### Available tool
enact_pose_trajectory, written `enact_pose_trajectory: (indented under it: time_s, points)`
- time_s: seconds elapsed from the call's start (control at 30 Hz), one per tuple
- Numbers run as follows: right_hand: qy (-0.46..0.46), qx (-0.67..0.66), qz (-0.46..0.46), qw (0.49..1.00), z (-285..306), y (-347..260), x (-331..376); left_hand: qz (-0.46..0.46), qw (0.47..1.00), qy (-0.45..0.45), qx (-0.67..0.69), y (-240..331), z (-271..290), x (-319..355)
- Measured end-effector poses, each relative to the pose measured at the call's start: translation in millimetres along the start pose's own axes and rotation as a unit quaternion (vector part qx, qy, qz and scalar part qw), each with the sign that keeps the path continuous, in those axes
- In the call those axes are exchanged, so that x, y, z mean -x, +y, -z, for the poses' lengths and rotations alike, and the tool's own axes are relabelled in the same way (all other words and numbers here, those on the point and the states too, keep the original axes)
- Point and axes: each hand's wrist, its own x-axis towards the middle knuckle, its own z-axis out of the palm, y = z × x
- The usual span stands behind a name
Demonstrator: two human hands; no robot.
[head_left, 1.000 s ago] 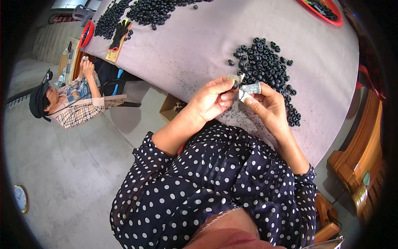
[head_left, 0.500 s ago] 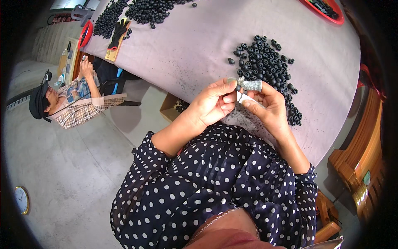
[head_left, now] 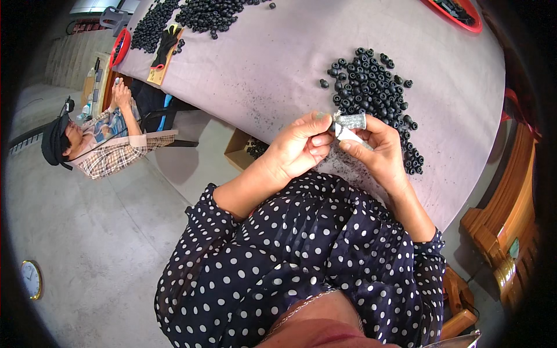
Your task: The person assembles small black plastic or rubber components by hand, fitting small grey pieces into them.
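In front of my body my two hands meet over the near edge of the table. My left hand (head_left: 296, 145) pinches a small black rubbery piece (head_left: 333, 126) between thumb and fingertips. Closed fingers of my right hand (head_left: 380, 148) hold a white strip-like thing (head_left: 348, 136), whose kind I cannot make out; its tip is by the black piece. A grey, crinkled wrap (head_left: 352, 121) lies along the right index finger. Just beyond the hands spreads a pile of black ring-shaped rubber parts (head_left: 368, 84), each with a hole. Dark crumbs are scattered below the hands.
More black parts (head_left: 212, 16) lie at the far left, beside a black glove (head_left: 166, 47) on cardboard. Red basins (head_left: 120, 47) stand at the table's edges. An open cardboard box (head_left: 237, 152) sits below the table. A co-worker (head_left: 110, 127) sits at left; a wooden chair (head_left: 499, 203) stands at right.
The black piece and white strip have shifted slightly against each other at the fingertips. Both hands keep nearly the same place and grip.
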Motion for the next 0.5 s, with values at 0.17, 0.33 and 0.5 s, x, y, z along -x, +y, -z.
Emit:
enact_pose_trajectory:
  time_s: [0.17, 0.33, 0.5]
  points:
    - [-0.004, -0.006, 0.005, 1.000, -0.5, -0.4, 0.7, -0.010, 1.000, 0.002, -0.007, -0.2, 0.0, 1.2]
    - [-0.017, 0.007, -0.007, 1.000, -1.3, -3.5, 1.5, -0.044, 0.998, -0.008, -0.037, -0.6, -0.7, 2.8]
    - [-0.015, 0.013, -0.010, 1.000, -2.3, -3.7, 2.4, -0.045, 0.998, 0.000, -0.037, -2.2, -2.0, 2.8]
